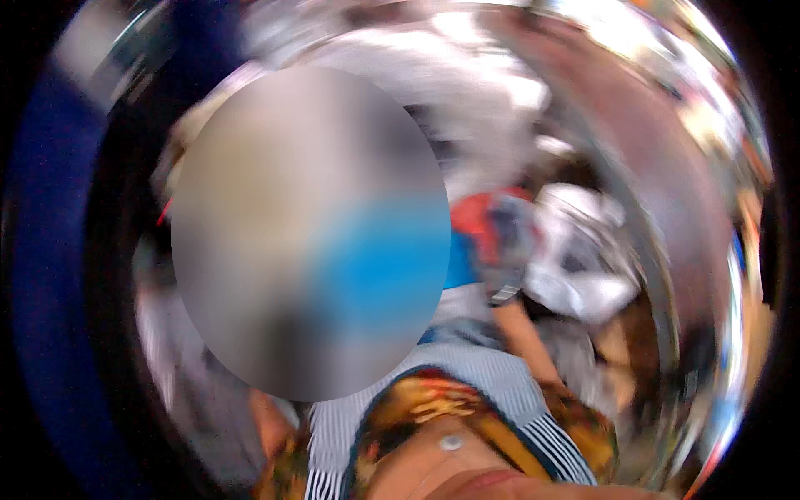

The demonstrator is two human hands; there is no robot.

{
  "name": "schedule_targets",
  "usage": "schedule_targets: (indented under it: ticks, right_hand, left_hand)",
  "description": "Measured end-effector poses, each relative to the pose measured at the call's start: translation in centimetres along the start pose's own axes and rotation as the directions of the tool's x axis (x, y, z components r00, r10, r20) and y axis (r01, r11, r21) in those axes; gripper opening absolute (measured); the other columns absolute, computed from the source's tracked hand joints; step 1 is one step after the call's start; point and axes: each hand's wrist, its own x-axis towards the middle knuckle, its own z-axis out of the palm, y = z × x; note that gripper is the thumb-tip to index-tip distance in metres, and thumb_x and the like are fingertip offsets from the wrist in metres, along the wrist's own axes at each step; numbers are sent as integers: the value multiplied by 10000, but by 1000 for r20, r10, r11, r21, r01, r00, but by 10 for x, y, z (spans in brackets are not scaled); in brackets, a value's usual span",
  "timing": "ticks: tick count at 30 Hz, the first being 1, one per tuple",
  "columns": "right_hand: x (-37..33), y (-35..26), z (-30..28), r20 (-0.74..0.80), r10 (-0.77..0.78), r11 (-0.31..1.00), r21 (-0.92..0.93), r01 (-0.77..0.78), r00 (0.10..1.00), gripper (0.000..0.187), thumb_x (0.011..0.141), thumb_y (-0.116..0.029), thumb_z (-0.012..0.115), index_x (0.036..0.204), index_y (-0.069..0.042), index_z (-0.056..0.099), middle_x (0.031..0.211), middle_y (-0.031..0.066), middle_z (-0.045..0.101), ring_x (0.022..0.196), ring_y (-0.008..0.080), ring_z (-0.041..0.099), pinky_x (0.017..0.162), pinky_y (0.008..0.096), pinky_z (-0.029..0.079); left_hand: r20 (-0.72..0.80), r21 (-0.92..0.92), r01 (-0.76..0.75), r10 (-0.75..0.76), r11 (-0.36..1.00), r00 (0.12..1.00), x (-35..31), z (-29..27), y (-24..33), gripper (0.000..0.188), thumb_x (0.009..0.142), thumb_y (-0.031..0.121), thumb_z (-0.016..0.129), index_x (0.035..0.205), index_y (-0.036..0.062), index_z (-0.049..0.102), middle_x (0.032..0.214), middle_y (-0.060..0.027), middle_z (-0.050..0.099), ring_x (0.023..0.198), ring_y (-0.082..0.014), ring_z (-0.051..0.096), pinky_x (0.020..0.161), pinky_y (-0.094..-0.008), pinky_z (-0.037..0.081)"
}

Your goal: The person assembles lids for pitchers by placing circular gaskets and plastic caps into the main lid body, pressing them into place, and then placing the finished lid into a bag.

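Blue item (462, 265), mostly hidden

My apron (508, 367) carries fine pale grey-blue stripes, turning to bolder dark and white ones near its lower sides, with dark blue edging at the neck; beneath it my shirt (433, 400) mixes orange, yellow, brown and black in a blotchy print; the small disc (451, 442) at my neckline is whitish; my right hand (507, 242) blurs into red and grey, as if gloved; the bundle (583, 258) beside it is white with greyish patches; the curved panel (633, 150) is dull reddish brown.
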Motion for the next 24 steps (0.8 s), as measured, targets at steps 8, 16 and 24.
schedule_targets:
  ticks: [8, 16, 24]
  right_hand:
    - [27, 35, 2, -35, -345, 938, 24, 346, 938, 500, 923, -282, 643, 1320, 7, 546, 1389, 203, 512, 1317, 379, 437, 1094, 485, 340]
    - [25, 46, 10, 139, -352, 935, 7, 354, 926, 382, 952, -217, 617, 1260, 7, 589, 1332, 165, 565, 1290, 359, 457, 1087, 461, 351]
    - [27, -54, 2, 426, -141, 901, 429, -62, 894, 551, 831, -126, 727, 1314, 35, 517, 1359, 202, 529, 1265, 327, 497, 1068, 433, 380]
  left_hand:
    - [-346, 470, 376, -225, 799, 911, -25, -22, -97, 772, 897, 551, 574, 1378, -40, 450, 1416, -230, 455, 1285, -329, 472, 1079, -450, 378]
    - [142, -200, 793, -784, 575, 604, 4, 65, -150, 886, 798, 600, 698, 1298, -101, 490, 1159, -225, 616, 1011, -306, 585, 877, -410, 489]
    - [631, -775, 617, -107, -136, 769, 28, -13, 51, 515, 1006, 322, 492, 1445, 69, 403, 1423, -152, 479, 1248, -339, 501, 1061, -503, 403]
